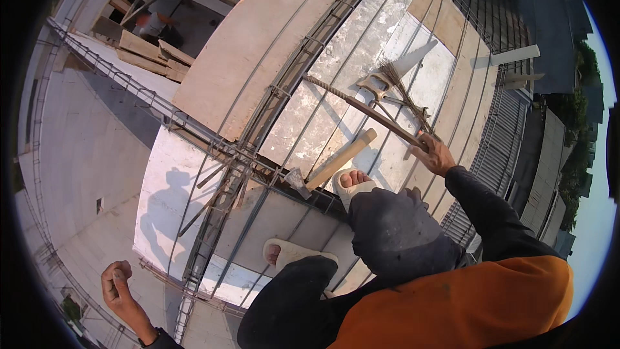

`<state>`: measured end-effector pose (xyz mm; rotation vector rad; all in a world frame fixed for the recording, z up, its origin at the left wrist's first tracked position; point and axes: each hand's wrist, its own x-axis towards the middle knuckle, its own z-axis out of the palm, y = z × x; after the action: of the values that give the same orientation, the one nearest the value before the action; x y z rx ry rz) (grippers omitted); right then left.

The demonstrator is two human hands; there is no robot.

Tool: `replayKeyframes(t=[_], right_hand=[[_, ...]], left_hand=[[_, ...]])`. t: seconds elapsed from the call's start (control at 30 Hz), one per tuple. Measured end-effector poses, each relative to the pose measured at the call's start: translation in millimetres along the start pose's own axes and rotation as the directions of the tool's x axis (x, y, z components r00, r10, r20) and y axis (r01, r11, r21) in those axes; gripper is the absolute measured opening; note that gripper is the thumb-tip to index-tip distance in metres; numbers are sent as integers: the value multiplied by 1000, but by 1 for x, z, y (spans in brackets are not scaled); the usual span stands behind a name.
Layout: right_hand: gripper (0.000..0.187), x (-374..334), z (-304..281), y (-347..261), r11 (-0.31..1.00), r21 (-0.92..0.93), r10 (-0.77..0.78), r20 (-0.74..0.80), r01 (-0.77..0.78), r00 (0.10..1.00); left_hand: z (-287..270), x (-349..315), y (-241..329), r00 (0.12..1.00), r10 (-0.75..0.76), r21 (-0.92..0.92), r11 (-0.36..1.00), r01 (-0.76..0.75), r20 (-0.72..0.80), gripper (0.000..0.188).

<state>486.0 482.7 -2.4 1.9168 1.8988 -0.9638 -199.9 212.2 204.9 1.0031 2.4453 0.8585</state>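
My right hand point(436, 154) is closed around one end of a long brown steel bar point(381, 118). The bar's ribbed far end reaches up and left over the reinforcing rods. Away at the lower left, my left hand point(118, 292) has its fingers curled in; whether anything is inside them is hidden. Beyond the bar lie a handsaw point(413, 59) with a pale handle and a bundle of thin tie wire point(405, 95). Close to my sandalled foot point(354, 182) is a wooden handle point(342, 158), next to a flat metal tool head point(297, 182).
Steel rods cross the board decking point(258, 45). A long rebar cage point(316, 45) runs through a gap, meeting another cage point(142, 90) near my feet. Top left, an opening point(187, 19) holds loose timber. Corrugated roofing point(497, 148) lies beyond the right edge.
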Motion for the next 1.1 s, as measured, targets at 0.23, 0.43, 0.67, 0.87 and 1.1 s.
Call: replayKeyframes(t=[0.23,0.43,0.67,0.87,1.1], right_hand=[[69,-71,-100,-36,998,69,3,155,-14,988],[63,-200,-212,-61,878,216,286,479,-427,830],[56,-322,-292,0,756,45,498,607,-653,619],[55,-385,-321,36,685,11,560,631,-728,537],[39,-403,-328,28,690,142,474,652,-710,592]], left_hand=[[-56,-24,73,991,-123,-141,982,128,44,22],[-98,-68,119,968,-213,-118,966,229,136,25],[-131,-82,259,952,-237,-119,957,263,195,18],[-145,-78,320,958,-231,-276,922,271,168,20],[-99,-55,343,909,-305,-302,871,387,285,21]])
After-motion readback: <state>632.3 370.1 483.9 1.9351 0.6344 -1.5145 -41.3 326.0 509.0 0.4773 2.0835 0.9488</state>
